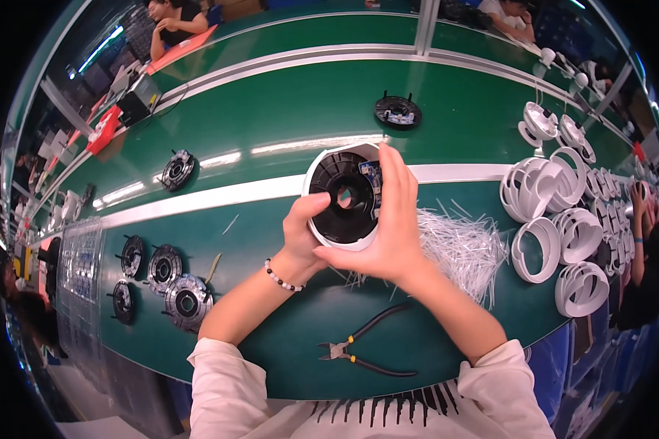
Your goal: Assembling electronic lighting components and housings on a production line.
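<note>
Between my two hands I hold a white round plastic housing above the green table. Inside it sits a black round base with a hole at its centre and a small blue circuit board at its right side. My left hand grips the housing's left side, its thumb over the rim; a beaded bracelet is on that wrist. My right hand wraps the right side, fingers pointing up and thumb along the bottom edge. Below them on the table lie diagonal cutters, their dark handles spread apart.
A heap of clear plastic strips lies right of my hands. White rings are piled at the far right. Several black round bases lie at left; another base rests on the conveyor belt beyond. Other people sit farther off.
</note>
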`<state>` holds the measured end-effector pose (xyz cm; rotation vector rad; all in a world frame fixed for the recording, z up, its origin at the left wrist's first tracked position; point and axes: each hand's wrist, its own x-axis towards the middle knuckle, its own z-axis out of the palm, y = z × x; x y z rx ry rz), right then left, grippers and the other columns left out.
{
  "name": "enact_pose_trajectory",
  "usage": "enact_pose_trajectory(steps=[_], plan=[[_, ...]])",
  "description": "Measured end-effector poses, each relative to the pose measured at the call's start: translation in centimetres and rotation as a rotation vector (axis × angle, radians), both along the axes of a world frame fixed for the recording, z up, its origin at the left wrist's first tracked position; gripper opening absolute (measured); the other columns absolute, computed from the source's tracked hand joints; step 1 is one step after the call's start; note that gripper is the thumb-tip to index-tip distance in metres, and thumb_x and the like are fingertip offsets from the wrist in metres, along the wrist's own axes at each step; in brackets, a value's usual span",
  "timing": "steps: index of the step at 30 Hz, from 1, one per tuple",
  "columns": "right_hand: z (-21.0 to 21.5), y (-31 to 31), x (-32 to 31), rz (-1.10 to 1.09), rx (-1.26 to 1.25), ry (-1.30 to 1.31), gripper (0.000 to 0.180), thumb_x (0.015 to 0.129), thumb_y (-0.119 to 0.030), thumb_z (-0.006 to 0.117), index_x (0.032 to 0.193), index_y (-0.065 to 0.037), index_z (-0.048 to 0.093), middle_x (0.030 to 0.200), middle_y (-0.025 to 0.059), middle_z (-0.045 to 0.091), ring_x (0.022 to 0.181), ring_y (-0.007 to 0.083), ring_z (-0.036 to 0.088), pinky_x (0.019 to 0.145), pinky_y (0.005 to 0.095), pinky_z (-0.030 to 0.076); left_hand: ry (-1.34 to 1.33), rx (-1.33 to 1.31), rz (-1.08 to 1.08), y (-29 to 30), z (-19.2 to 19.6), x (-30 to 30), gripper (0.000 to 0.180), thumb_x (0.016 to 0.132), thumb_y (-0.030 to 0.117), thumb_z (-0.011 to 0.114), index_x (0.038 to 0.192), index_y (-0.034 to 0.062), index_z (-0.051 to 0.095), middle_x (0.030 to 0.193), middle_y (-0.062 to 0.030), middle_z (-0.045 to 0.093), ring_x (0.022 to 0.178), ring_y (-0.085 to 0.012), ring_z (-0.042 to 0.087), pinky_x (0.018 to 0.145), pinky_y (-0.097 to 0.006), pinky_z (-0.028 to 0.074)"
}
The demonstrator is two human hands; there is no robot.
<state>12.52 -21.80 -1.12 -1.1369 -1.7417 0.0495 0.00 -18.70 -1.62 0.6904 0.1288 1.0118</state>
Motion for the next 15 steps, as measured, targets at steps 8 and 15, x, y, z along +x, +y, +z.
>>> enact_pose_trajectory(steps=[8, 15], plan=[[-1.6, 1.1, 4.5, -0.128, -0.016, -0.008, 0.103, 0.058, -0.049, 0.071, 0.13, 0.003, 0.019, 0.135, 0.0255, 0.018, 0.123, 0.0417, 0.019, 0.101, 0.046, 0.016, 0.088, -0.263, 0.156, 6.0, -0.9, 5.2, 0.048, 0.074, 0.029, 0.045, 0.111, -0.0005, 0.047, 0.108, -0.0171, 0.054, 0.103, -0.029, 0.051, 0.094, -0.042, 0.037], [0.0, -10.4, 18.4, -0.483, -0.063, -0.157, 0.031, 0.062, -0.008, 0.069, 0.091, -0.004, 0.059, 0.096, 0.0105, 0.058, 0.087, 0.0272, 0.053, 0.077, 0.0357, 0.043, 0.307, -0.189, 0.211, 13.3, -2.9, 5.0, 0.04, 0.082, 0.023, 0.04, 0.111, -0.005, 0.046, 0.113, -0.017, 0.052, 0.107, -0.0284, 0.049, 0.096, -0.042, 0.035]])
